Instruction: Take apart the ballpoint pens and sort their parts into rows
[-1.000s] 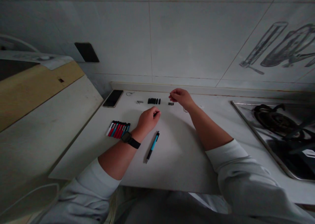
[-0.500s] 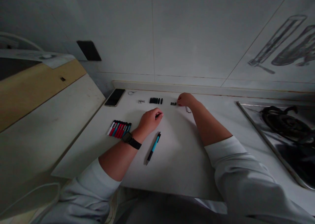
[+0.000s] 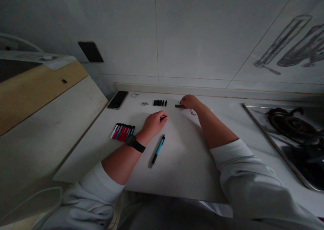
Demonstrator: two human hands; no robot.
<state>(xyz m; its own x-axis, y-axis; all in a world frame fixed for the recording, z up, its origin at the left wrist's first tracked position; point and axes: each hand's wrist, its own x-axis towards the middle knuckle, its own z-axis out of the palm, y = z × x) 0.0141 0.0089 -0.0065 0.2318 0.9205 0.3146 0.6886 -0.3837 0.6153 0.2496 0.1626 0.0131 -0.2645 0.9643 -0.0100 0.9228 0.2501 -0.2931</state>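
White counter (image 3: 187,166), tiled wall (image 3: 192,37), stove (image 3: 278,139); left fingers (image 3: 160,114) clamped on black piece (image 3: 162,119); right fingers (image 3: 183,103), grip unclear.

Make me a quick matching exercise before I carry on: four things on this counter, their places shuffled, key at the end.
1. slim blue-and-black pen
2. flat black phone
3. small silver metal springs
4. small dark pieces

A. at the right grip
B. lying alone, nearest the white counter's front edge
C. back left corner
D. just left of the row of short black cylinders

Pairs: 1-B, 2-C, 3-D, 4-A
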